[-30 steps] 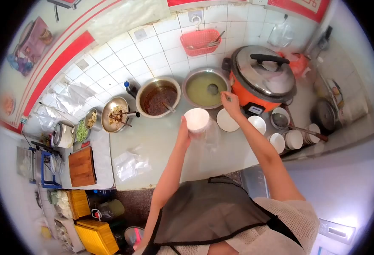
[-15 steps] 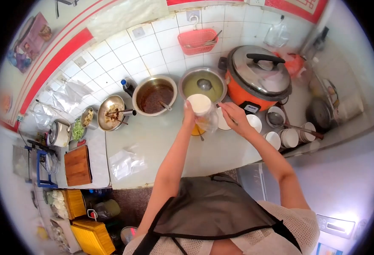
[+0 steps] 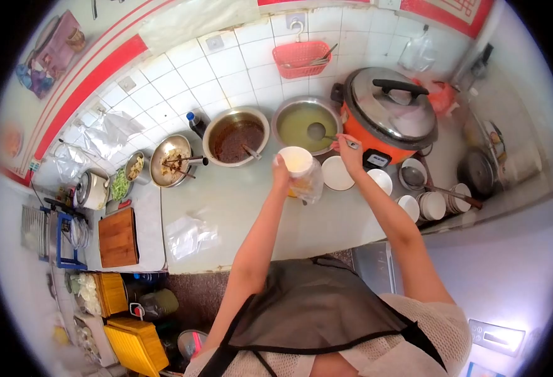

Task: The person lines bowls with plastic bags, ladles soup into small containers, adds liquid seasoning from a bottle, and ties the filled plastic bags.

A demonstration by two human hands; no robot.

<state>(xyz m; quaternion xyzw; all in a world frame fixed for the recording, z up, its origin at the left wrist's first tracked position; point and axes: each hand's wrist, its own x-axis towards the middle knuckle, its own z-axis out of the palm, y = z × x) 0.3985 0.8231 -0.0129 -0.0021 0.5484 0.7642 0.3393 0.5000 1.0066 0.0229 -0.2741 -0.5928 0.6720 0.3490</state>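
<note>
Scooping seems underway; cup (image 3: 296,162) held before basin (image 3: 306,104) by curled left hand (image 3: 280,173); ladle (image 3: 316,131) gripped by closed right hand (image 3: 350,152); level lift seems needed.

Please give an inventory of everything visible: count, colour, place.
container: one, white, centre
cooker: one, orange, upper right
big basins: two, silver, left of cooker
held ladle: one, silver, over right basin
bowls: several, white, near cooker
food pan: one, silver, left of basins
basket: one, pink, on wall
board: one, brown, left side
apron: one, grey, bottom centre
other items: many, mixed colours, around counter
left hand: one, bare, fingers on container
right hand: one, bare, fingers on ladle
</note>
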